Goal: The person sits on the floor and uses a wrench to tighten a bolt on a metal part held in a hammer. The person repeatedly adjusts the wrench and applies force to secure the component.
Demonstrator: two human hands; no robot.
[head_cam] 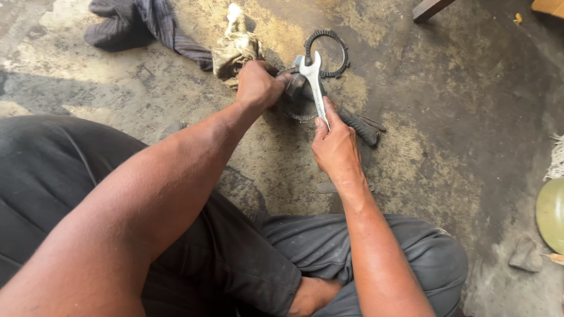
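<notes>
My left hand (257, 86) grips a dark, greasy metal part (294, 86) resting on the stained concrete floor. My right hand (335, 145) holds the shaft of a silver open-ended spanner (314, 79), whose jaw sits on top of that part. Just beyond the part lies a dark toothed ring (336, 54). A black-handled tool (361, 127) lies on the floor under and behind my right hand.
A dirty rag (235, 48) and dark striped cloth (141, 23) lie at the back left. A wooden leg (429, 8) stands top right. A pale green round object (551, 214) and a small stone (524, 254) sit at the right edge. My legs in dark trousers (223, 252) fill the foreground.
</notes>
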